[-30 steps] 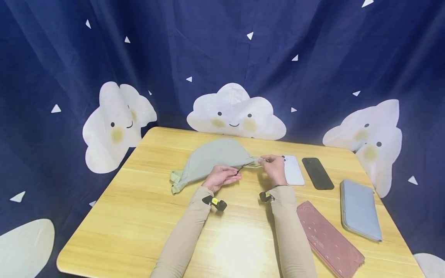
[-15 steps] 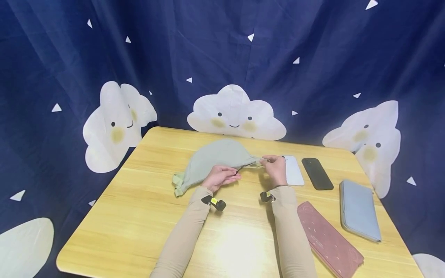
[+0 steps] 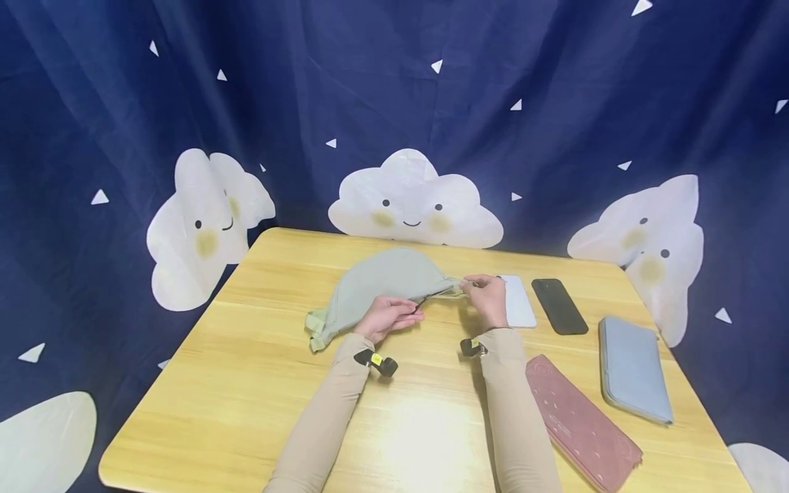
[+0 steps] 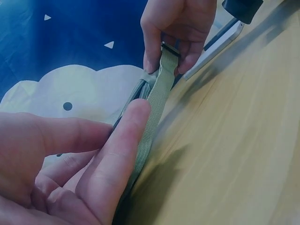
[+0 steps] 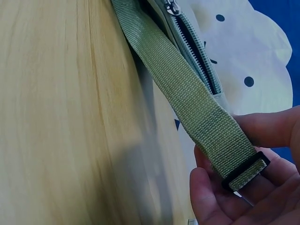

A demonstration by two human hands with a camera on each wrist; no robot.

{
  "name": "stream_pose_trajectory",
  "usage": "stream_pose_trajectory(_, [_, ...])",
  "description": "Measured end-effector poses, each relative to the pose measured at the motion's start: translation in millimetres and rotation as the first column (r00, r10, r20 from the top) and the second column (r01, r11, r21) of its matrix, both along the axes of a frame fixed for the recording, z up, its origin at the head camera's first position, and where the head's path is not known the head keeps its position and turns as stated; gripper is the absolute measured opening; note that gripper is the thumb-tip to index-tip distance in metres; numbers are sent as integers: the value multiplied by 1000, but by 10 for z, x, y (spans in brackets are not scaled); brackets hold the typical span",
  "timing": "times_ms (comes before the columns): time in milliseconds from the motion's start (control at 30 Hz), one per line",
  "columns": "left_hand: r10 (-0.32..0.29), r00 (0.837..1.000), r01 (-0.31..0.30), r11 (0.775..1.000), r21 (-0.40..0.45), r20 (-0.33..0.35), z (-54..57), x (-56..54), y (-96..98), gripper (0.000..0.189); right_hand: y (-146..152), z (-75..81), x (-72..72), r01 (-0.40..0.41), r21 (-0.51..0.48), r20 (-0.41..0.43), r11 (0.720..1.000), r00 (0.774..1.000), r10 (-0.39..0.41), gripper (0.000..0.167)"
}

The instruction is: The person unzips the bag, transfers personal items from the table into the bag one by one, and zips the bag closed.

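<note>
A pale grey-green crescent-shaped sling bag (image 3: pixel 390 277) lies toward the back of the table. My left hand (image 3: pixel 388 316) pinches at its zipper, thumb against finger; the pull itself is mostly hidden by the fingers. The zipper slider (image 5: pixel 172 7) shows at the top of the right wrist view, and the teeth (image 5: pixel 199 54) are parted between it and the bag's right end. With thumb and fingers, my right hand (image 3: pixel 487 300) holds that end by the strap. The green webbing strap (image 5: pixel 187 96) runs along the zipper to a black buckle (image 5: pixel 246 171) over the right fingers.
Right of the bag lie a white phone (image 3: pixel 519 301) and a black phone (image 3: pixel 559 306). A light blue zip wallet (image 3: pixel 635 370) is near the right edge of the wooden table (image 3: pixel 246 383). A dusty pink wallet (image 3: pixel 579 424) sits beside the right forearm. A dark blue curtain (image 3: pixel 370 75) hangs behind.
My left hand has shifted slightly left along the zipper, and the dark gap between the hands looks a little longer. My right hand stays at the bag's end.
</note>
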State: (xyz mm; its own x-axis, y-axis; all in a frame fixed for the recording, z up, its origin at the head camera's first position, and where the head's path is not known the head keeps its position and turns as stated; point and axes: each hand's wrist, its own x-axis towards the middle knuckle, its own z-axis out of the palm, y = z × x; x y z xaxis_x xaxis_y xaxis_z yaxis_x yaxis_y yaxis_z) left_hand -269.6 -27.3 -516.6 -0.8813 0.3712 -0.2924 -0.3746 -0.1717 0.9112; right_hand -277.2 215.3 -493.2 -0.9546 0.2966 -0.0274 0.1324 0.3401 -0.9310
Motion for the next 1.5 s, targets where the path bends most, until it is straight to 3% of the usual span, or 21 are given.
stream_pose_trajectory(867, [9,1000,-9,1000,-16,-15,-68,72,-134,30,1,-49,23,-27,16,23,1000,999,26,31])
stream_pose_trajectory(1500, [3,1000,-4,999,-45,-18,-21,122,-197,31,-25,-43,10,-4,22,15,1000,1000,3,30])
